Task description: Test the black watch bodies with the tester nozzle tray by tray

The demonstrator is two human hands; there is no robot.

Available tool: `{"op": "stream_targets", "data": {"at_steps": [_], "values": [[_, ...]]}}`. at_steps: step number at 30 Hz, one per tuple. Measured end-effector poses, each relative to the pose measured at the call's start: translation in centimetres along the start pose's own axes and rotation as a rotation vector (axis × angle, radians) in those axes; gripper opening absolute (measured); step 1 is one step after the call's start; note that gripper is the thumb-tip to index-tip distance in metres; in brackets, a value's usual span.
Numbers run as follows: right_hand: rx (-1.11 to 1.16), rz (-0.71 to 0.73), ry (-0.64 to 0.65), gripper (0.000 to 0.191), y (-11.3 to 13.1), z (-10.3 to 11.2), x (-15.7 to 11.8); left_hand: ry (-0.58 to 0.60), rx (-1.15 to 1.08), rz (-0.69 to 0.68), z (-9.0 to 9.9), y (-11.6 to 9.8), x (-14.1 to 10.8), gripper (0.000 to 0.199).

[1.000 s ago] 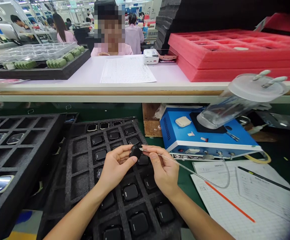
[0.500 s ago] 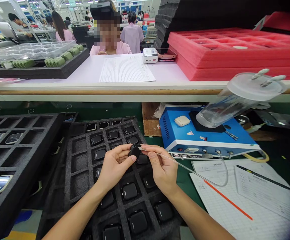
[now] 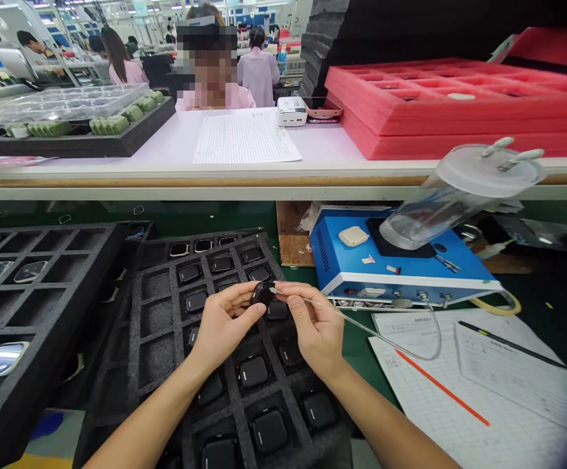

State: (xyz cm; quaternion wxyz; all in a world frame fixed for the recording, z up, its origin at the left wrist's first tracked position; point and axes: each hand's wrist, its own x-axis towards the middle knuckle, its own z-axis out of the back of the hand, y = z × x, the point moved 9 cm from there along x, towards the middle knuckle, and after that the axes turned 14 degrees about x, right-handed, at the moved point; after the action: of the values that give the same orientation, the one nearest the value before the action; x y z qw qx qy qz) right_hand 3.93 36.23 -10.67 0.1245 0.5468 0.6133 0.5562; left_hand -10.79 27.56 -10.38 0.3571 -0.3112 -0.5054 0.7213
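Observation:
A small black watch case (image 3: 260,295) is held up at its edge between the thumb and fingers of my left hand (image 3: 222,332). My right hand (image 3: 317,332) is closed around the end of a clear thin tube (image 3: 378,335), whose pale tip (image 3: 274,290) meets or nearly meets the right side of the case. Contact there is too small to make out. Both hands are over a dark foam tray (image 3: 178,332) with several similar black cases in its compartments, such as one black case (image 3: 253,372) just below my hands.
On the right stands a blue box (image 3: 332,251) with a clear cylinder (image 3: 425,202) on it. Papers (image 3: 420,404) and a red stick (image 3: 442,387) lie before it. Another foam tray (image 3: 58,293) is at left. Red foam trays (image 3: 386,124) sit on the shelf, and a person (image 3: 215,98) is behind it.
The case in my left hand has turned slightly. The view has shifted a little, while both hands stay in almost the same place with the tube tip at the case.

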Motion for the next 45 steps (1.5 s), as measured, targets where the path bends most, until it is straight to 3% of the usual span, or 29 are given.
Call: {"op": "stream_targets", "data": {"at_steps": [45], "values": [[0.185,-0.046,-0.013,0.016,-1.3,-0.1,1.1,-0.047,0.105,-0.009,0.6,0.1,1.1,0.063]]}}
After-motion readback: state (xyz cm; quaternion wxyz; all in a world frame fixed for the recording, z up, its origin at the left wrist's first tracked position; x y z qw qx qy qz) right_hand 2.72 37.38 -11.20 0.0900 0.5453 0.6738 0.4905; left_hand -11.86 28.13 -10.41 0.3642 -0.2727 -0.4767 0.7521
